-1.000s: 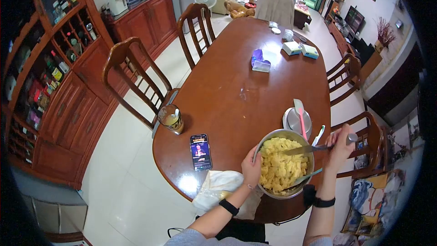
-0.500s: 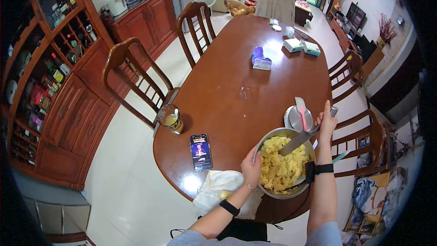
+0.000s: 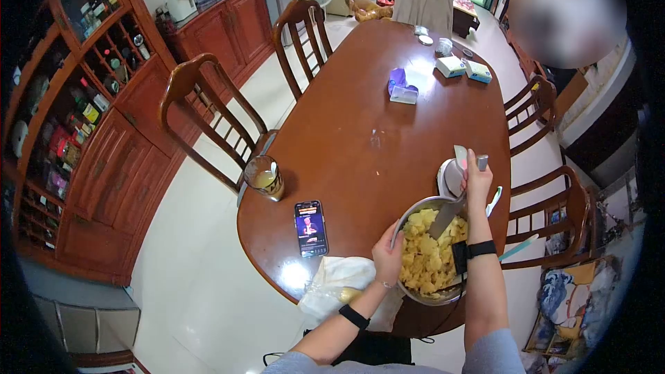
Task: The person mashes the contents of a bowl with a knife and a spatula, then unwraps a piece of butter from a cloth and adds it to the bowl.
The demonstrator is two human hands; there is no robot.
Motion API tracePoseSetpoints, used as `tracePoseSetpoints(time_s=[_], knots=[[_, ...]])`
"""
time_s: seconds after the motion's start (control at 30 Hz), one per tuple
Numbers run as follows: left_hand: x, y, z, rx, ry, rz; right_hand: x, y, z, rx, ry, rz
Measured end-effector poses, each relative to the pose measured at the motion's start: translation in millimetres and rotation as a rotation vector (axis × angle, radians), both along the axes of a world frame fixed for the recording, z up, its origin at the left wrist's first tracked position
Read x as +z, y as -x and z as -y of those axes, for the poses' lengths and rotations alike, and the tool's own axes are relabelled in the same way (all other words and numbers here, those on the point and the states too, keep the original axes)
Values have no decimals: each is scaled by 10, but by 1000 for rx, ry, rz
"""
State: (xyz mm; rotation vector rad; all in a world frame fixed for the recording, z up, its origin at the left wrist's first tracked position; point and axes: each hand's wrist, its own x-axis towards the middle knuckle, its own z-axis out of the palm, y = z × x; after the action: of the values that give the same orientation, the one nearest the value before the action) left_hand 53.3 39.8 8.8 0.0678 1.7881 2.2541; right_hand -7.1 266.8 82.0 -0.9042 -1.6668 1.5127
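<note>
A round metal bowl of lumpy yellow mash stands at the near right of the brown table. My left hand is closed on the bowl's left rim. In my right hand is the handle of a wide metal blade, whose lower end rests in the mash. Beyond the bowl, partly behind my right hand, are a pale spatula and a small white scale-like device. A white cloth or bag lies beside my left forearm.
A phone and a glass of yellowish drink are on the left of the table. Farther off are a purple tissue pack and two boxes. Wooden chairs line both sides.
My right hand and the blade's handle have moved left and a little down, over the near side of the scale-like device. My left hand still holds the rim. The view has shifted slightly.
</note>
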Motion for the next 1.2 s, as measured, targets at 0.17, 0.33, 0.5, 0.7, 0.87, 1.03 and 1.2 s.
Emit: tracePoseSetpoints(time_s=[0.17, 0.33, 0.5, 0.7, 0.87, 1.03, 1.2], knots=[[7, -17, 2, 27, -20, -13, -124, -141, -258, -137, -19, 10], [-105, -21, -45, 29, -58, -39, -134, -398, -357, -44, -157, 75], [-13, 1, 2, 24, 44, -57, 90, -1185, -99, 86, -779, 379], [4, 37, 1, -27, 24, -61, 333, -2008, 29, 509, -1436, 945], [-55, 60, 28, -31, 45, -57, 552, -2108, 297, 575, -1243, 1368], [-179, 58, -4, 9, 51, -97, 884, -2318, 452, 851, -1337, 1269], [-186, 70, 9, -49, 9, -68, 1292, -2309, 488, 752, -1215, 1200]])
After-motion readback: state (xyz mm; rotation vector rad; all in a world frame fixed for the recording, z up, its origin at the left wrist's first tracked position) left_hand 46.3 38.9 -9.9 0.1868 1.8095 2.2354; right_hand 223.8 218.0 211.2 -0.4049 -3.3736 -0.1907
